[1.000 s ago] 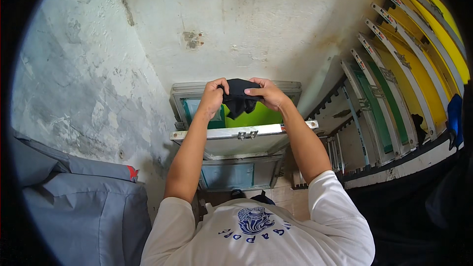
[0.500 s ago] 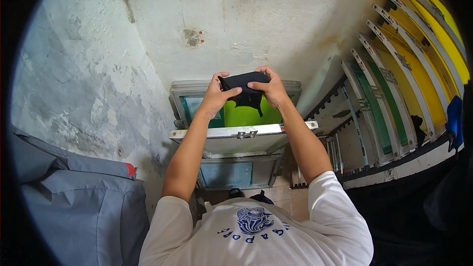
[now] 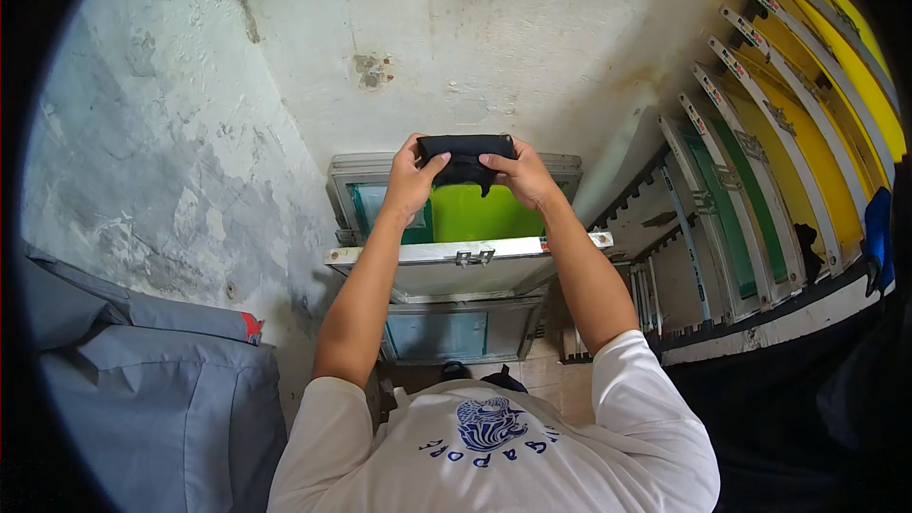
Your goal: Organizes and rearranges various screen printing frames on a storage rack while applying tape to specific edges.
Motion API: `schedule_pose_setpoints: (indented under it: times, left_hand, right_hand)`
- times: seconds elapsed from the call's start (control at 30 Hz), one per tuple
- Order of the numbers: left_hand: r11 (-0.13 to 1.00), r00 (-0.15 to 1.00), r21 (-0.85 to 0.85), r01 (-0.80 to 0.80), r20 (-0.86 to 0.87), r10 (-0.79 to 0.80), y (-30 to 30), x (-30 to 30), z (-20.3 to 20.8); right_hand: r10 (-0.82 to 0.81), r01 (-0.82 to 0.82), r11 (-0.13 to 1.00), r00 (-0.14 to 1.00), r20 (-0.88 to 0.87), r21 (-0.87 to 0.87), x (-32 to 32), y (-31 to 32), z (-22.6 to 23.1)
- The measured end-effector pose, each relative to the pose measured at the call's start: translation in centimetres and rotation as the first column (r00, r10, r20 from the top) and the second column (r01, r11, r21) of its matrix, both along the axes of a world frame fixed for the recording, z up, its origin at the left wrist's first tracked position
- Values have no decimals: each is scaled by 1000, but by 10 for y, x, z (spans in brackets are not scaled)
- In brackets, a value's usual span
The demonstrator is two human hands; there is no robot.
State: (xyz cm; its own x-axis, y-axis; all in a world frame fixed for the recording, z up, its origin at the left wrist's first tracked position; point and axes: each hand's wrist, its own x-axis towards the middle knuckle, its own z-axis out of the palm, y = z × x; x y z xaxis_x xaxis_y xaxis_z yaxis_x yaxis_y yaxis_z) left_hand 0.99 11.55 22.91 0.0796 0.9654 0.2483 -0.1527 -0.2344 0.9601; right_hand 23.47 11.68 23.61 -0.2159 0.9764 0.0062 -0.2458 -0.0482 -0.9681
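Between my hands is a piece of black cloth (image 3: 465,146), bunched and partly folded, with a short tail hanging from its lower edge. My left hand (image 3: 412,176) grips its left end, thumb on the near face and fingers behind. At the right end my right hand (image 3: 521,171) pinches it the same way, its thumb pointing inward. Just below the cloth, a bright green panel (image 3: 484,214) shows inside a metal frame. A pale framed screen (image 3: 465,255) with small metal clips on its top edge stands closer to me, under my forearms.
Several metal-framed screens (image 3: 793,133) with yellow and green mesh stand in a rack along the right. Grey cloth (image 3: 161,399) hangs at the lower left beside the peeling wall (image 3: 180,152). Something blue (image 3: 879,237) hangs at the far right edge.
The black cloth's top edge is now straighter, and its hanging part has become shorter, drawn up toward my thumbs. Both hands keep hold of it in nearly the same place.
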Motion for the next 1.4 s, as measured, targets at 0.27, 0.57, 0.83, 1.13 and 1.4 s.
schedule_pose_setpoints:
  times: [0.27, 0.57, 0.83, 1.13, 1.4]
  left_hand:
    - [993, 995, -85, 79, 62, -74, 0, -4, -4]
    - [961, 967, -155, 228, 150, -205, -2, -9, -5]
    - [983, 989, 110, 146, -16, -145, -4, -12, -6]
    - [989, 991, 64, 135, -15, -135, -1, -13, -10]
    - [996, 997, 60, 63, 42, -66, 2, 2, 29]
  right_hand:
    - [-29, 32, 999, 994, -109, 30, 2, 8, -8]
    - [101, -98, 995, 943, -318, 25, 8, 4, -5]
    - [65, -57, 998, 949, -310, 35, 19, 5, -9]
    - [-80, 120, 984, 957, -278, 130, -1, 7, -10]
    - [83, -80, 996, 994, 75, -40, 9, 14, 20]
